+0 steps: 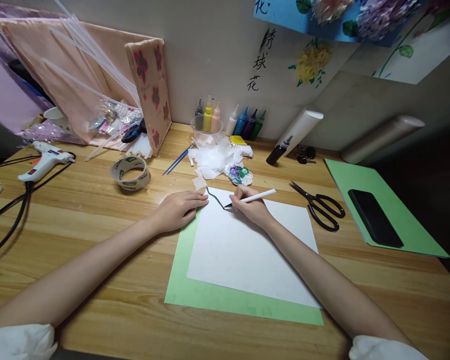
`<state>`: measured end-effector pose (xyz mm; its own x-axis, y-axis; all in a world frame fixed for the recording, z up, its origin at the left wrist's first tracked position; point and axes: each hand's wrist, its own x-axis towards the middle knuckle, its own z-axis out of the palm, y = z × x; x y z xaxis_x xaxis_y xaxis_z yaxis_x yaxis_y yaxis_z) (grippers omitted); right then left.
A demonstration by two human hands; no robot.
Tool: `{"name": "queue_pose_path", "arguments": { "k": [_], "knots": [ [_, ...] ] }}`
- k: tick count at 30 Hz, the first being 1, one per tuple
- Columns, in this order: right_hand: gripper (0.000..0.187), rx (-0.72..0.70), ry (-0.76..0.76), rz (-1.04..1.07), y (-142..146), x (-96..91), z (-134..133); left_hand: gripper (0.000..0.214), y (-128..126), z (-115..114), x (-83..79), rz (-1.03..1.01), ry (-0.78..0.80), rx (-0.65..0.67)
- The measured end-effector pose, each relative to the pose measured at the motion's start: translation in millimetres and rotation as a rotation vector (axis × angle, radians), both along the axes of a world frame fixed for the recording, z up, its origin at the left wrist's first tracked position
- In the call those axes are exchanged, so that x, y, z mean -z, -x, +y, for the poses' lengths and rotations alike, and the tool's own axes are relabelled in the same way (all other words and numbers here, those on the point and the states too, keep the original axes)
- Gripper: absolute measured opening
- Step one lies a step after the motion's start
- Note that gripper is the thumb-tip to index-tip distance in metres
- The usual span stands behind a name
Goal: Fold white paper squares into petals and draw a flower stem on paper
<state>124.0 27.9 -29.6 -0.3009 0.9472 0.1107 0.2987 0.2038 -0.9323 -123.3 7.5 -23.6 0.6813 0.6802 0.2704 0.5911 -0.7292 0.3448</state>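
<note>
My right hand grips a white marker pen, its dark tip touching the white paper. A short black line runs from the paper's top left edge down to the tip. Flat on the table lies my left hand, fingers stretched out, the fingertips resting at the paper's upper left edge. Under the white paper sits a larger green sheet, showing along the left and bottom.
Black scissors and a black phone on green card lie to the right. Behind the paper are white scraps and paint bottles. A tape roll and glue gun are on the left.
</note>
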Motion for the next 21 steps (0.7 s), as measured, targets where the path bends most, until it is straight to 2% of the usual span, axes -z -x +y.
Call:
{"name": "queue_pose_path", "arguments": {
  "k": [4, 7, 10, 21],
  "knots": [
    [0.023, -0.015, 0.011, 0.085, 5.6, -2.4, -2.3, 0.046, -0.2, 0.1, -0.1, -0.001, 0.000, 0.003],
    [0.017, -0.084, 0.026, 0.031, 8.2, -4.4, -1.9, 0.045, -0.1, 0.1, 0.0, -0.001, 0.005, 0.005],
    [0.011, -0.055, -0.008, -0.037, 7.5, -4.4, -0.7, 0.044, -0.1, -0.2, -0.6, -0.007, 0.007, 0.006],
    [0.010, -0.039, -0.003, -0.074, 5.6, 0.9, 0.3, 0.046, 0.2, -0.1, 1.1, -0.004, 0.014, -0.001]
  ]
}}
